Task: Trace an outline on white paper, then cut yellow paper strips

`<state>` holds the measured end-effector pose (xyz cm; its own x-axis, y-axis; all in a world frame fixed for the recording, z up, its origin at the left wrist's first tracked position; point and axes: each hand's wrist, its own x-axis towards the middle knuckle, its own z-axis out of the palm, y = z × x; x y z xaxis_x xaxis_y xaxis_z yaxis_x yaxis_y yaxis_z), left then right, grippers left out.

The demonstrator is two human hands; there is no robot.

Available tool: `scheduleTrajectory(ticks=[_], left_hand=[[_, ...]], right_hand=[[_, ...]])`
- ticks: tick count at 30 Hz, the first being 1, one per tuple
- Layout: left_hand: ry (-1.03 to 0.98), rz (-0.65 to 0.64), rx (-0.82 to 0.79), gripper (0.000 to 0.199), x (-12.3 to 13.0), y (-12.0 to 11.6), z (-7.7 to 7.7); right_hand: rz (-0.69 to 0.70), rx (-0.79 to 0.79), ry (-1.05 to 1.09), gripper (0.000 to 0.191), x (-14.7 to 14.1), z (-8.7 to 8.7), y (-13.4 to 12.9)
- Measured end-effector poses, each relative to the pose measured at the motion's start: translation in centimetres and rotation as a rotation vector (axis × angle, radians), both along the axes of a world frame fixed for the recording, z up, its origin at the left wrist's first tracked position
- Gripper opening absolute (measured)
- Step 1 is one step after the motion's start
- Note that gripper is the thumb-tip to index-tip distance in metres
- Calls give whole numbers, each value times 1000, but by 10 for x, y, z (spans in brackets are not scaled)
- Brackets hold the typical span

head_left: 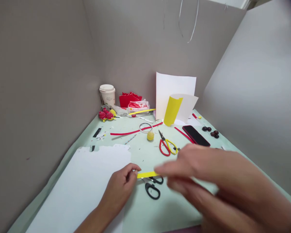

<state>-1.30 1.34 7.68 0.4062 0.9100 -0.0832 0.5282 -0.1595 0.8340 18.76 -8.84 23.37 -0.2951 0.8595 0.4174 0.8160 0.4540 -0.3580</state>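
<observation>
A narrow yellow paper strip (147, 174) stretches level between my two hands, above the table. My left hand (122, 181) pinches its left end between thumb and fingertips. At the other end, my right hand (196, 171) is closer to the camera and smeared by motion; its fingers close on the strip and hide that end. Beneath the strip lie black-handled scissors (152, 191), partly covered by it. Farther off rest scissors with one red and one yellow handle (165, 148), beside a small yellow roll (150, 136) and a silver ring (145, 128).
White paper (87, 181) covers the left front. A phone (196, 135) and dark round beads (212, 132) lie to the right. Behind stand a curled yellow sheet (172, 110), a white board (176, 84) and a lidded cup (107, 94). Red strips (126, 133) and grey walls surround the workspace.
</observation>
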Motion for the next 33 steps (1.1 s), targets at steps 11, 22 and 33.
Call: scheduleTrajectory(ticks=[11,22,33], left_hand=[[104,-51,-105,29,-2,10,-10],[172,-63,-86,26,0,14,-17],[198,-80,-46,25,0,12,-13]], right_hand=[[-438,-308,-30,34,47,-68,126],[-317,-338,101,68,51,-139,179],[-246,-309,166,79,50,-172,189]])
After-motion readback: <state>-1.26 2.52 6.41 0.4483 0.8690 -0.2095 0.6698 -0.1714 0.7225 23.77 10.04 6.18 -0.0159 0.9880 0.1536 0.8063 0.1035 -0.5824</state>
